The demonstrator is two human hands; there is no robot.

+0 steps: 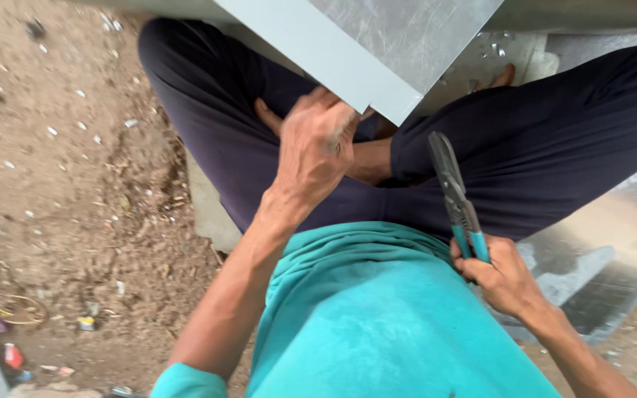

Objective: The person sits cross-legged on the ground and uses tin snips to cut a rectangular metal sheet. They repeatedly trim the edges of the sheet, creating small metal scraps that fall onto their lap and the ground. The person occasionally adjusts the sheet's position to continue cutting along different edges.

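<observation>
Gripping the folded corner of the sheet-metal panel point(363, 44) to steady it over my crossed legs, my left hand point(315, 147) clenches its edge, while my right hand point(499, 276), below the panel, grasps closed tin snips point(457, 195).

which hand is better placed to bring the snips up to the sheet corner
Right. The right hand already holds the tin snips, blades pointing toward the metal sheet. The left hand is busy gripping the sheet's edge.

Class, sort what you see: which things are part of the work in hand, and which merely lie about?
In use: folded grey sheet-metal panel, gripped by left hand; teal-handled metal snips, in right hand.
Lying about: small metal offcuts; scattered litter on dirt ground.
</observation>
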